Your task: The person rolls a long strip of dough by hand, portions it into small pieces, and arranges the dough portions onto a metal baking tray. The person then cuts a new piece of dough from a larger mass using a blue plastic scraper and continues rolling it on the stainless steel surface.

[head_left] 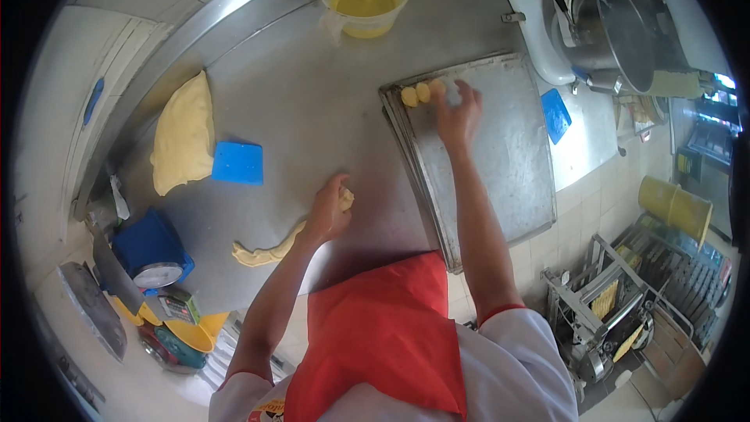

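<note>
A rope of pale yellow dough (266, 255) lies on the steel table in front of me, slightly curved. My left hand (328, 212) is closed around its right end, and a bit of dough shows past the fingers. At the far left corner of the top metal baking tray (488, 152), small dough pieces (423, 93) sit in a short row. My right hand (458, 113) is over that corner with thumb and fingers apart, its fingertips close to the rightmost piece. Whether they touch it I cannot tell.
A large dough slab (184, 137) lies at left beside a blue scraper (237, 163). A pitcher of yellow liquid (366, 0) stands at the back. A blue scale (152, 246) is at near left; another blue scraper (556, 116) and a metal pot (617, 35) are right.
</note>
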A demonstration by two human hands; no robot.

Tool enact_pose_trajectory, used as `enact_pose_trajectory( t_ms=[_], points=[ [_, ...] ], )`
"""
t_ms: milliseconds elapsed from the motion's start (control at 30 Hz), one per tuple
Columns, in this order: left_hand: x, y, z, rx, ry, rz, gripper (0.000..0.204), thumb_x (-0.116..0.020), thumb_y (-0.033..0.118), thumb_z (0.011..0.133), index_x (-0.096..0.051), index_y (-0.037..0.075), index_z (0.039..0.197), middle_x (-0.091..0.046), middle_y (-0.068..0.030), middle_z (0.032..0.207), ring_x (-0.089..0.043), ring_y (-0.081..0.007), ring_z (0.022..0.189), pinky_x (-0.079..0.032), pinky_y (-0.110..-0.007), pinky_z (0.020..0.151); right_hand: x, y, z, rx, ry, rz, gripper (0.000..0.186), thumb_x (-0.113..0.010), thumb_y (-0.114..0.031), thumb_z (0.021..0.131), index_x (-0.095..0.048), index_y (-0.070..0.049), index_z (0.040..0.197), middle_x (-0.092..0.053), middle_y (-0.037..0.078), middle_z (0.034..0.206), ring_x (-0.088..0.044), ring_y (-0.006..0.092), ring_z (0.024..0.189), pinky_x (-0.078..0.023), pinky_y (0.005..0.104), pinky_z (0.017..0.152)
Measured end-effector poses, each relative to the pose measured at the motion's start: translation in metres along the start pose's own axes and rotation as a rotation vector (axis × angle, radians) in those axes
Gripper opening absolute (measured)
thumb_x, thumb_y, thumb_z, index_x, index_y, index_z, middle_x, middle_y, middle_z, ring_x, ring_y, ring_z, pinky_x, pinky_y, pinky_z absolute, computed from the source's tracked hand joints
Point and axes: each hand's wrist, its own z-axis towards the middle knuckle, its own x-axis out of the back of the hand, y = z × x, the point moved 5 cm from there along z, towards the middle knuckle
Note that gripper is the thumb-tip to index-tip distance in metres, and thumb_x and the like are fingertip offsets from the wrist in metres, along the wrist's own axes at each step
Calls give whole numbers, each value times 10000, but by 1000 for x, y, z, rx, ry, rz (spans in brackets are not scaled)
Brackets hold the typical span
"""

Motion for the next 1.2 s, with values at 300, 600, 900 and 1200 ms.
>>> enact_pose_trajectory(
  t_ms=[300,600,900,1200],
  points=[
    [1,10,-29,-133,-28,-20,391,-671,120,769,-587,18,1137,-655,-225,999,-631,-395,968,-514,-445,835,-23,-79,-215,-212,-776,372,250,-618,-160,875,-695,5,1046,-690,197,829,-682,360,754,-528,414,691],
    [-14,8,-28,18,-141,451,244,-599,236,820,-697,13,809,-680,-250,909,-660,-418,878,-531,-493,769,-12,-99,-220,24,-706,68,242,-569,-204,920,-665,15,885,-635,210,759,-636,309,656,-494,410,608],
    [-1,-8,-6,75,39,227,262,-662,162,755,-630,-8,951,-657,-236,900,-630,-424,891,-505,-483,780,25,23,-24,-360,-190,299,273,-570,-164,843,-713,3,1005,-686,186,869,-634,225,651,-498,358,617],
    [17,-9,-18,-23,121,-27,567,-631,-32,720,-493,36,1266,-649,-219,1019,-629,-401,987,-500,-441,883,19,-9,-24,-74,49,-16,300,-744,-237,796,-704,-38,1017,-654,187,850,-633,330,783,-499,436,741]
  ],
)
